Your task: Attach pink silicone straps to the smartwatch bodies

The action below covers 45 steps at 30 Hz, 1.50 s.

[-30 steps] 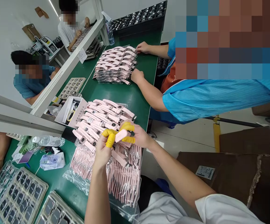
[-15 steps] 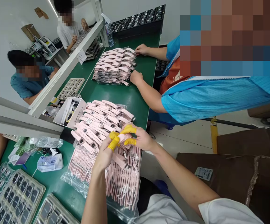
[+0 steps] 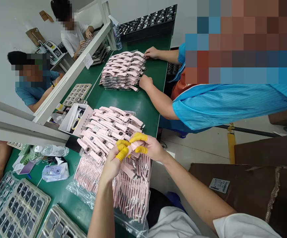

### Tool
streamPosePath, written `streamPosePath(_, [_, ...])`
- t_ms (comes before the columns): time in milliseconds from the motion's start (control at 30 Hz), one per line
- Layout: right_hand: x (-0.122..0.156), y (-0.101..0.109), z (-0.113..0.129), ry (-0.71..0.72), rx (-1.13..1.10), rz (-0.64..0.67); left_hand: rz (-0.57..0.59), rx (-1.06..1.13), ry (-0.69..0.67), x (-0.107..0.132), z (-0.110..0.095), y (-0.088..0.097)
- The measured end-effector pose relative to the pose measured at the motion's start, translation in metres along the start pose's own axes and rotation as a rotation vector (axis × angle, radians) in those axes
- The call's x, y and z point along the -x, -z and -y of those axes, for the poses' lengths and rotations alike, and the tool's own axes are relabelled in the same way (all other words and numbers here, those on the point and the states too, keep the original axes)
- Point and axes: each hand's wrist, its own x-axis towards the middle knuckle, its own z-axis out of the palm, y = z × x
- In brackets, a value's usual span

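Note:
My left hand (image 3: 115,158) and my right hand (image 3: 149,147) meet above the green bench, both wearing yellow finger cots. Between their pinched fingertips is a pink watch strap (image 3: 130,147). Directly below them lies a clear bag of loose pink straps (image 3: 123,188). Just beyond my hands, a stack of assembled pink watches (image 3: 108,127) lies in rows. Part of the held strap is hidden by my fingers.
A white box (image 3: 77,117) sits left of the watches. Trays of black watch bodies (image 3: 21,206) fill the near left. A person in blue (image 3: 220,102) on the right handles another pink watch stack (image 3: 123,69). Other workers sit beyond the white rail (image 3: 66,79). Brown cartons (image 3: 257,185) stand right.
My hands have drawn closer together and lowered slightly, the left fingertips now pinched against the strap near the right hand. The view shifted a little.

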Motion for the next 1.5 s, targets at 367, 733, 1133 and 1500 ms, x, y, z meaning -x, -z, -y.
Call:
streamPosePath(367, [0.009,-0.009,-0.003,-0.102,-0.111,-0.025,0.032,-0.056,0.015,-0.001,0.001,0.003])
streamPosePath(733, [0.009,-0.012,-0.006,-0.057,-0.052,-0.044,0.015,-0.012,0.016,0.000,0.009,0.004])
streamPosePath(1133, [0.007,-0.010,-0.001,0.098,0.120,-0.039,-0.002,-0.068,-0.048,-0.002,0.011,-0.002])
streamPosePath(1500, [0.003,-0.007,0.013,0.021,0.216,0.057,-0.053,0.125,-0.193,0.000,0.040,0.012])
